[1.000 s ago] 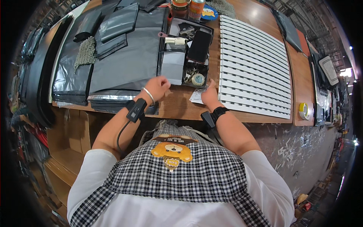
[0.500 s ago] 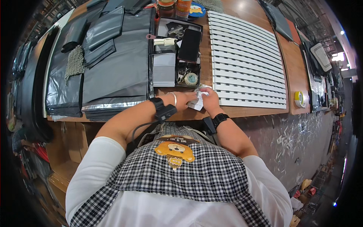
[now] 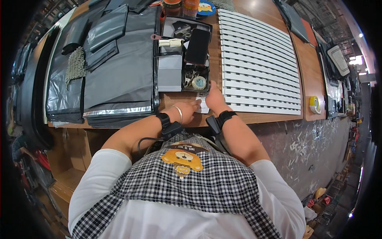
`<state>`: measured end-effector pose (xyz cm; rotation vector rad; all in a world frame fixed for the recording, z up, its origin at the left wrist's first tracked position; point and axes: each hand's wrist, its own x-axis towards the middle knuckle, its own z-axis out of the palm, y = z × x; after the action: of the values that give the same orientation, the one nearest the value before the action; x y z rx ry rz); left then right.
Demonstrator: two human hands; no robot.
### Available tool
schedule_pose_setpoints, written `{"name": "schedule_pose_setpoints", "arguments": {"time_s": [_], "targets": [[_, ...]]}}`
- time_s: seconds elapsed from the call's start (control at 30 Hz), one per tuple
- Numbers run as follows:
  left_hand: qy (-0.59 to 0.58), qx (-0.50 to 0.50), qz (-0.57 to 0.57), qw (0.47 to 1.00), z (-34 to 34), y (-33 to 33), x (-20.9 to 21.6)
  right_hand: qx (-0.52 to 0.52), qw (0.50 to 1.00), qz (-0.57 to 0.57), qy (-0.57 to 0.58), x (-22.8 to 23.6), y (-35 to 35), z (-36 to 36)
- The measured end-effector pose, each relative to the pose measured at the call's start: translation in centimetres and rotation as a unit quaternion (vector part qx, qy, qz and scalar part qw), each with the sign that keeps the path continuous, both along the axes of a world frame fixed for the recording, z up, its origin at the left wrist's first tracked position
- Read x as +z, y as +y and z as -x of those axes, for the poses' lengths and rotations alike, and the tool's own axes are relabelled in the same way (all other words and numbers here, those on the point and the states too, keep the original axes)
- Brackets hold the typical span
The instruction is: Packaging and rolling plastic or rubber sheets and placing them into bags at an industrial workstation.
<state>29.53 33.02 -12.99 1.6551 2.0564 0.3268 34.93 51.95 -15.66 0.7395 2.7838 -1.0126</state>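
Note:
A small white slip of paper (image 3: 203, 105) lies on the brown table near its front edge, partly covered by my fingers. From its left side my left hand (image 3: 184, 111) touches it, fingers stretched toward it. My right hand (image 3: 216, 99) rests along the slip's right side with fingers extended away from me; some of them are hidden behind the hand. Just beyond the slip stands a black open box (image 3: 185, 79) holding metal bits and a round pale-blue-and-cream item (image 3: 199, 82).
A dark phone (image 3: 198, 46) leans on the box. Stacked grey plastic bags (image 3: 119, 83) cover the left of the table, with a knobbly grey cloth (image 3: 76, 65) on top. White slatted strips (image 3: 260, 63) lie to the right, and a yellow tape roll (image 3: 314, 104) sits farther right.
Both hands were pinching the crumpled white paper together. Now the slip lies flatter on the table, and my hands have spread to either side of it, the right one reaching farther forward.

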Motion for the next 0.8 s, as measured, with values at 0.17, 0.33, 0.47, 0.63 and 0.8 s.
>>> {"name": "schedule_pose_setpoints", "arguments": {"time_s": [0.17, 0.33, 0.47, 0.63, 0.8], "targets": [[-0.103, 0.097, -0.061, 0.988, 1.8, -2.7, 3.1, 0.063, 0.997, 0.014, -0.037, 0.3, 0.9, 2.1], [0.046, 0.336, -0.237, 0.911, 9.6, -2.9, 7.9, 0.022, 0.998, 0.050, 0.013, 1.5, -0.4, 0.3], [0.237, 0.324, -0.147, 0.904, 13.6, -2.0, 7.7, 0.022, 0.996, 0.060, 0.055, 3.2, -0.1, -2.9], [0.254, 0.303, -0.030, 0.918, 15.1, -1.4, 7.2, -0.005, 0.997, 0.049, 0.066, 5.0, 4.8, -10.4], [0.215, 0.251, -0.056, 0.942, 17.0, -1.0, 7.4, -0.122, 0.992, -0.022, 0.031, 5.6, 10.8, -18.6]]}}
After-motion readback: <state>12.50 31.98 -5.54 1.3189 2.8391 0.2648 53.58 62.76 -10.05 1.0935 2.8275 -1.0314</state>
